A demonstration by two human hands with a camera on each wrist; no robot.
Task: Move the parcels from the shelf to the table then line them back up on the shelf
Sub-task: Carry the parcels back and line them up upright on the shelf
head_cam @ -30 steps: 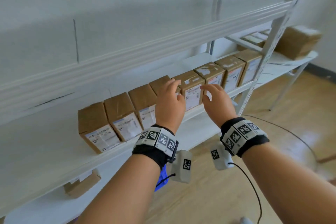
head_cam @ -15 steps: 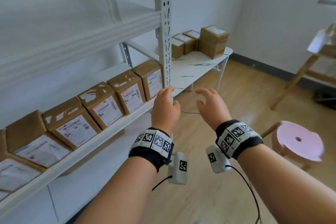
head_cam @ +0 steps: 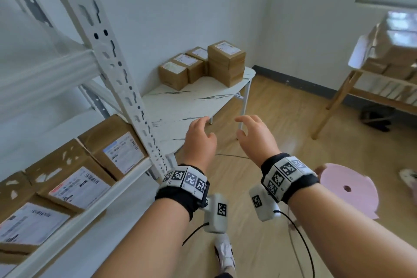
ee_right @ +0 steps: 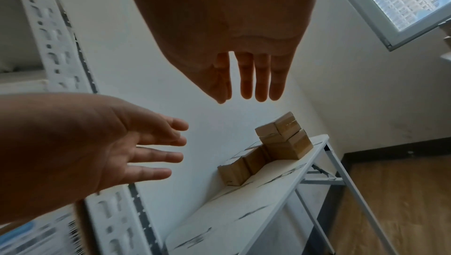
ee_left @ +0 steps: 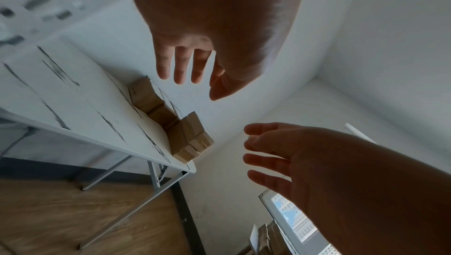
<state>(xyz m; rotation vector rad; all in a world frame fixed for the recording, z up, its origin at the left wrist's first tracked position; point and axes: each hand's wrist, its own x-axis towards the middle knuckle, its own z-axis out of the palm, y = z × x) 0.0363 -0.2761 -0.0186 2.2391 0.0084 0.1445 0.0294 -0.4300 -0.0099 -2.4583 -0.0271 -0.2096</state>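
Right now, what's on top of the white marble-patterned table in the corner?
On the white marble-patterned table sit brown cardboard parcels: three single ones in a row against the wall and a taller stack at the far end. Anything behind the stack is hidden.

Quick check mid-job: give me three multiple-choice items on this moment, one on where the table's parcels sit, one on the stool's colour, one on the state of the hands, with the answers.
1. Where do the parcels on the table sit?
A. at the far end, by the wall
B. at the near edge, under the hands
C. spread over the whole top

2. What colour is the stool's seat?
A. blue
B. pink
C. black

3. What are the two hands doing?
A. each grips a parcel
B. both press on the shelf
C. both are empty with fingers spread

Answers:
1 A: the parcels are grouped at the far end of the table, next to the wall.
2 B: the stool by the right forearm has a pink seat.
3 C: the left hand and right hand hang in the air holding nothing, beside the shelf.
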